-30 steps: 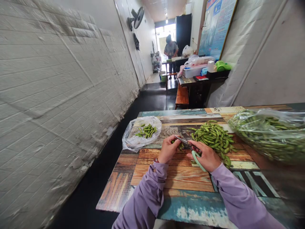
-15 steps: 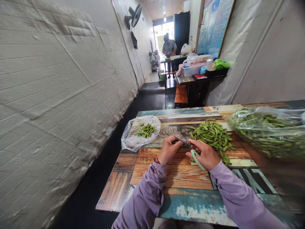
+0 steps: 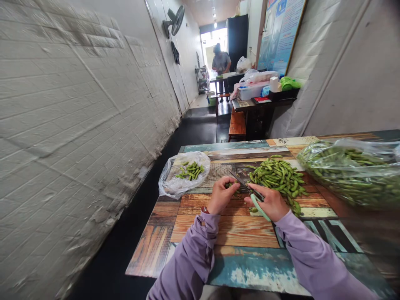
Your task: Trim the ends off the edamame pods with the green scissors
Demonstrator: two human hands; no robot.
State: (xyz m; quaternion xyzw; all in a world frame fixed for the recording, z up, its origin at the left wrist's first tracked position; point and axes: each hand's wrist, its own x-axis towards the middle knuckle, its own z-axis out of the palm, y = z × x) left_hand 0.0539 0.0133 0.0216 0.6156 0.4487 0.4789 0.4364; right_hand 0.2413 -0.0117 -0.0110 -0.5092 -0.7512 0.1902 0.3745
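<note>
My left hand pinches a green bean pod over the painted wooden table. My right hand grips green-handled scissors, the blades pointing up-left at the pod. A loose heap of green pods lies just beyond my right hand. A clear plastic bag with a few cut pods sits on the table's far left. Both arms wear lilac sleeves.
A large clear bag full of pods fills the table's right side. A white brick wall runs along the left beside a dark aisle. A bench and cluttered table stand beyond, and a person works far back.
The scissor blades have swung slightly and now stand a little more apart at the pod. My hands stay in the same spot, and the camera has barely shifted.
</note>
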